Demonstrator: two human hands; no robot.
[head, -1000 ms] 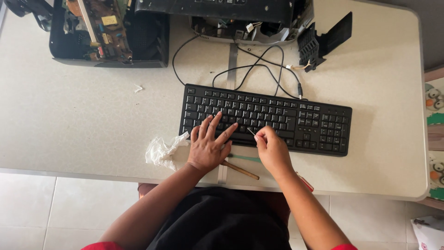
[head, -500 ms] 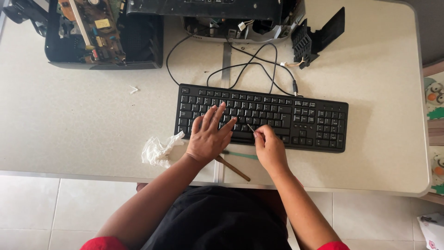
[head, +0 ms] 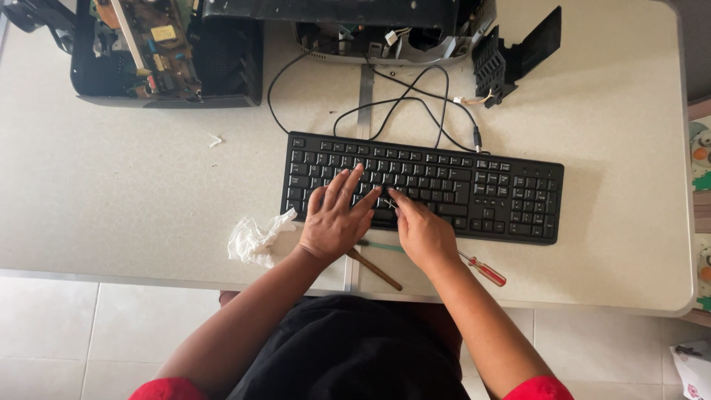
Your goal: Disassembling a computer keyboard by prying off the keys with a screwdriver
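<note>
Both hands on a black keyboard (head: 444, 185), left hand (head: 335, 222) flat, right hand (head: 424, 235) pinching a thin tool

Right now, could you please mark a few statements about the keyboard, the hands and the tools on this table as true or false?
1. Both hands rest on the black keyboard. True: the left hand lies spread on the keys, and the right hand is beside it.
2. The crumpled white tissue lies right of the keyboard. False: it lies by the keyboard's left end, near the left hand.
3. A red-handled screwdriver lies on the table in front of the keyboard. True.
4. The keyboard's cable is white. False: it is black and runs toward the opened devices at the back.
5. The left hand holds the brown stick. False: the stick lies on the table by the wrist.
</note>
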